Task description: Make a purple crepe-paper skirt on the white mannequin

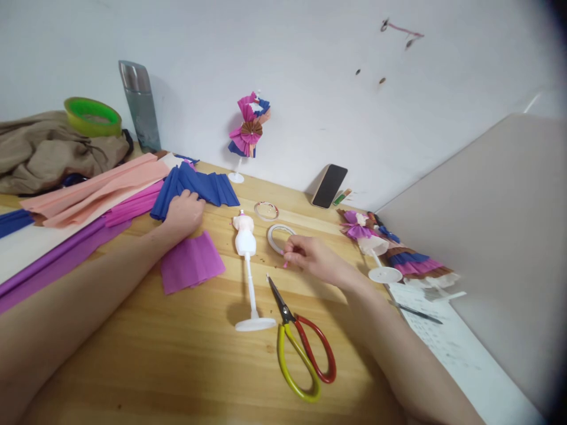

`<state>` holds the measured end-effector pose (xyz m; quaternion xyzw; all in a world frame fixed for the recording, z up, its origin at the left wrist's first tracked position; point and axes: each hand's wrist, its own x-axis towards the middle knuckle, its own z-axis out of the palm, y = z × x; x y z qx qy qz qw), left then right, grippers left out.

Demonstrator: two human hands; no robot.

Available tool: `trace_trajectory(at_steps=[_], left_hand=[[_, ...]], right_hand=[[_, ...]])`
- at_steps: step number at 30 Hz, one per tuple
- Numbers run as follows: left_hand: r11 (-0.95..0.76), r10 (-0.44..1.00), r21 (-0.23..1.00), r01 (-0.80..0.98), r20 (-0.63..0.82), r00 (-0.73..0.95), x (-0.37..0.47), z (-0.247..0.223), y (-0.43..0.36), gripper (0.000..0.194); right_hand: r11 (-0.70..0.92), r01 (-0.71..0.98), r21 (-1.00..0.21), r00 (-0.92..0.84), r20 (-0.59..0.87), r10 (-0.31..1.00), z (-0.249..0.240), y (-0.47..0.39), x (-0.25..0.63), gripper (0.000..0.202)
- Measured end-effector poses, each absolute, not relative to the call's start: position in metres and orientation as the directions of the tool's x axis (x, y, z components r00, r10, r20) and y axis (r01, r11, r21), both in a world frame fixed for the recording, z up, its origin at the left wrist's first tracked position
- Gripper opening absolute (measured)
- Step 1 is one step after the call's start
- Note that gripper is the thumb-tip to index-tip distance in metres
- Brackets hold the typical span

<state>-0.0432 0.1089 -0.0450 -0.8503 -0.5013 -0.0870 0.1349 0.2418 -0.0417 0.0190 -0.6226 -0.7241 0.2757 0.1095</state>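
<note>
My left hand [185,211] rests on the lower edge of the pleated blue paper [199,184], its fingers curled against it. Just below lies a purple paper piece [192,262]. My right hand [310,257] pinches a small pink bit [286,264] beside the white tape roll [273,238]. Between the hands a small white mannequin [245,239] stands upright on its round base. Scissors [286,313] with one yellow and one red handle lie slightly open to its right, tips pointing away from me.
Crepe paper strips [97,189] cover the left side. Behind are a bottle [142,109], a green tape roll [93,118], a dressed mannequin [250,130] and a phone [329,186]. Another dressed mannequin [365,236] and a pen [419,313] on paper are at right.
</note>
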Motion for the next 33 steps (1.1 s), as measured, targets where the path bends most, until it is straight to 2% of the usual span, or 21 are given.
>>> trace_trajectory(at_steps=[3, 5, 8, 10, 12, 18, 24, 29, 33], left_hand=[[-0.464, 0.829, -0.141, 0.874, 0.278, 0.485, -0.043, -0.044, 0.109, 0.034], [-0.469, 0.829, -0.137, 0.873, 0.273, 0.488, -0.042, -0.044, 0.109, 0.034], [-0.470, 0.832, -0.129, 0.873, 0.265, 0.487, -0.042, -0.043, 0.109, 0.034], [-0.464, 0.838, -0.123, 0.877, 0.260, 0.480, -0.041, -0.042, 0.108, 0.035], [-0.457, 0.844, -0.120, 0.881, 0.256, 0.472, -0.040, -0.041, 0.107, 0.036], [-0.455, 0.847, -0.114, 0.883, 0.251, 0.468, -0.039, -0.040, 0.106, 0.036], [-0.467, 0.840, -0.110, 0.878, 0.257, 0.479, -0.039, -0.043, 0.109, 0.036], [-0.477, 0.833, -0.101, 0.873, 0.264, 0.486, -0.040, -0.045, 0.110, 0.037], [-0.479, 0.831, -0.098, 0.872, 0.269, 0.487, -0.040, -0.044, 0.110, 0.037]], right_hand=[[0.066, 0.735, -0.675, -0.249, -0.178, 0.952, 0.021, -0.042, 0.247, 0.017], [0.094, 0.691, -0.717, -0.276, -0.141, 0.951, 0.016, -0.041, 0.247, 0.015], [0.190, 0.754, -0.628, -0.332, -0.116, 0.936, 0.004, -0.038, 0.245, 0.005], [0.245, 0.815, -0.525, -0.376, -0.157, 0.913, -0.002, -0.038, 0.243, 0.010], [0.280, 0.834, -0.475, -0.406, -0.185, 0.895, -0.004, -0.038, 0.240, 0.011], [0.319, 0.841, -0.437, -0.409, -0.128, 0.903, -0.003, -0.038, 0.230, 0.013], [0.287, 0.827, -0.484, -0.397, -0.140, 0.907, -0.007, -0.043, 0.222, 0.004], [0.267, 0.871, -0.412, -0.347, -0.131, 0.929, -0.009, -0.052, 0.205, 0.021], [0.232, 0.853, -0.467, -0.307, -0.091, 0.947, -0.009, -0.049, 0.206, 0.018]])
